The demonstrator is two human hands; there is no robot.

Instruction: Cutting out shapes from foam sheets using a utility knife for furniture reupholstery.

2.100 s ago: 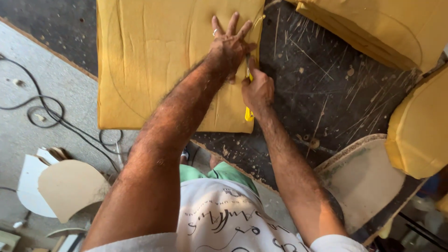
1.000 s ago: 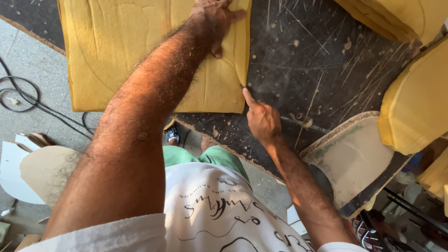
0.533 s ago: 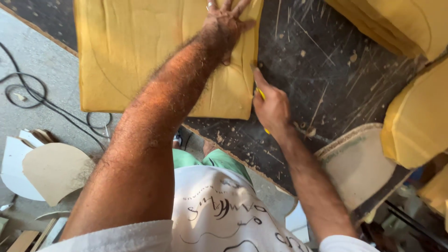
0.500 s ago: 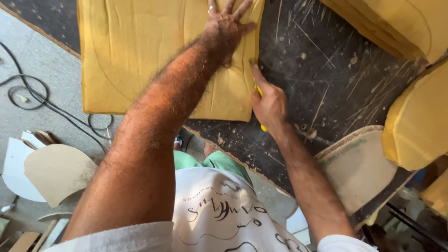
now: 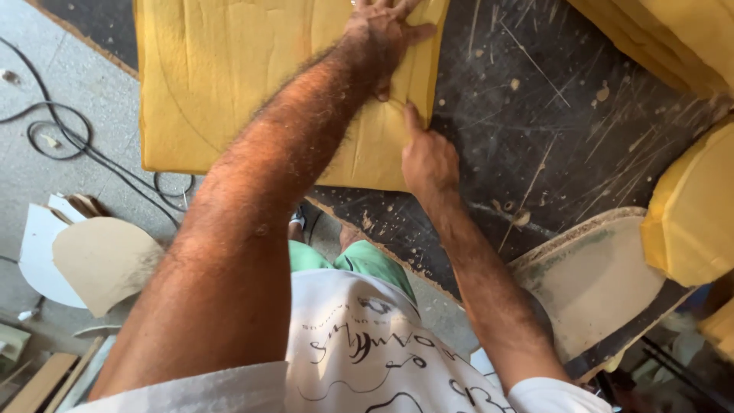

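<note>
Yellow foam slab [image 5: 229, 84] lay flat on the scarred black worktable [image 5: 550, 130]. Left hand [image 5: 382, 34] pressed on the slab's right part, fingers spread. Right hand [image 5: 428, 157] had moved up the slab's right edge since half a second before, closed; cannot tell on what. The yellow tool seen earlier was hidden.

Bright warm daylight, soft shadows, sharp centre, wide-angle stretch at edges

Yellow foam [image 5: 229, 84] upper left, faint curved lines across. Black tabletop [image 5: 550, 130], pale scratches and specks. Grey floor [image 5: 69, 92] left, black cable [image 5: 69, 138]. White shirt [image 5: 367, 352], black lettering. Green shorts [image 5: 359, 260].
</note>
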